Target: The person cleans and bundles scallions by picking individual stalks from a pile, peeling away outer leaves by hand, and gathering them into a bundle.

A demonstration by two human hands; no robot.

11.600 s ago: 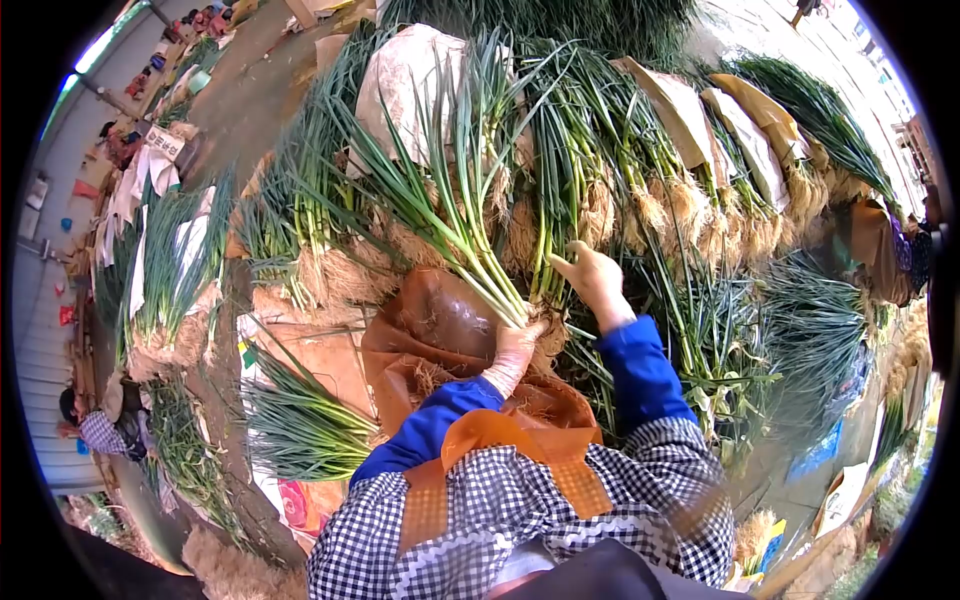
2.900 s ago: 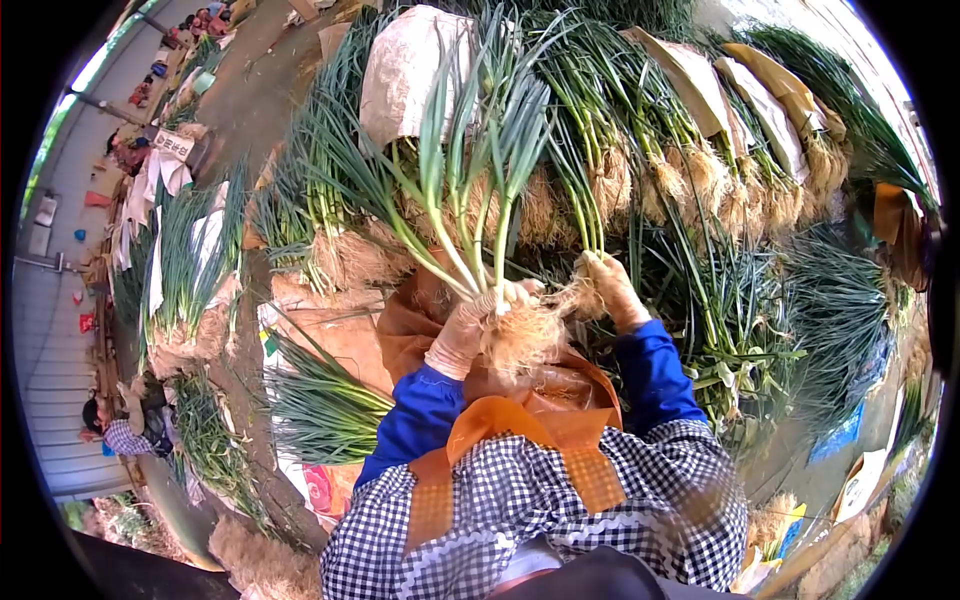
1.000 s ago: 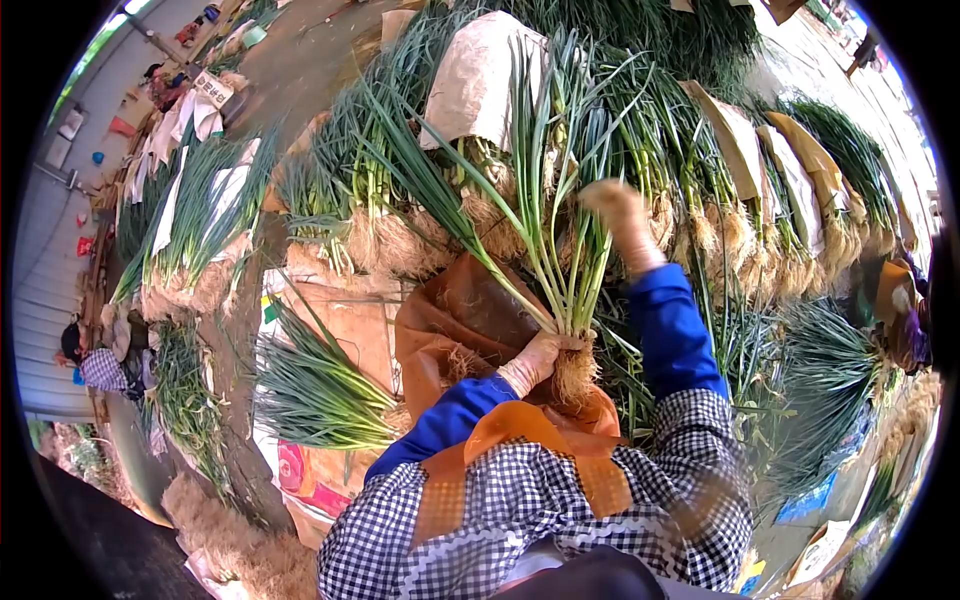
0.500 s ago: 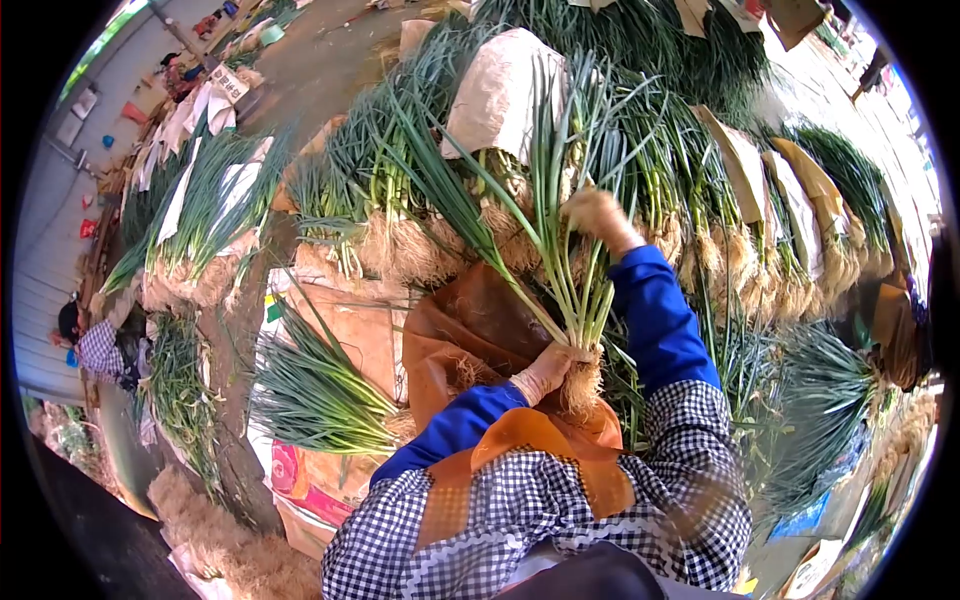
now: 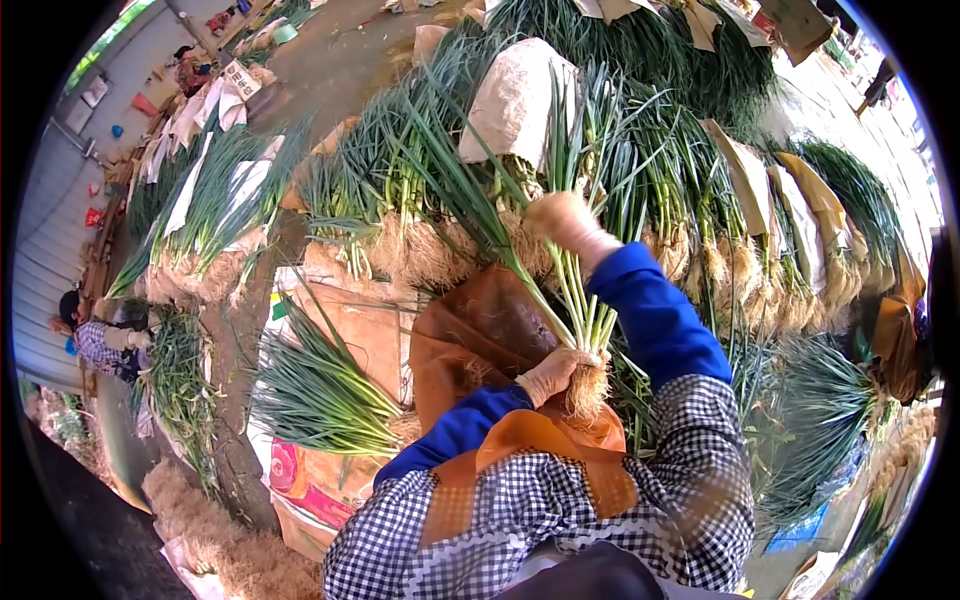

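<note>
A bunch of green onions [image 5: 583, 312] stands fanned out in front of my chest, roots down and long leaves reaching up and to the left. My left hand [image 5: 552, 376] is closed around its lower stalks, just above the tan roots [image 5: 587, 392]. Higher up, my right hand [image 5: 563, 220] is closed across the stalks and hides part of them. What its fingers hold is hidden. Below the bunch, an orange-brown apron [image 5: 470, 335] covers my lap. To the left, a pile of green onions [image 5: 325, 385] lies on flattened sacking [image 5: 365, 325].
Rows of bundled green onions [image 5: 410, 185] with roots toward me line the far side, a pale sack [image 5: 520, 95] over some. More onions [image 5: 815, 425] lie at the right. Leaf scraps [image 5: 180, 385] cover the ground at left, where another person [image 5: 100, 345] sits.
My right hand has moved left, from beside the stalks to in front of them. My left hand keeps its grip near the roots. The view has shifted slightly.
</note>
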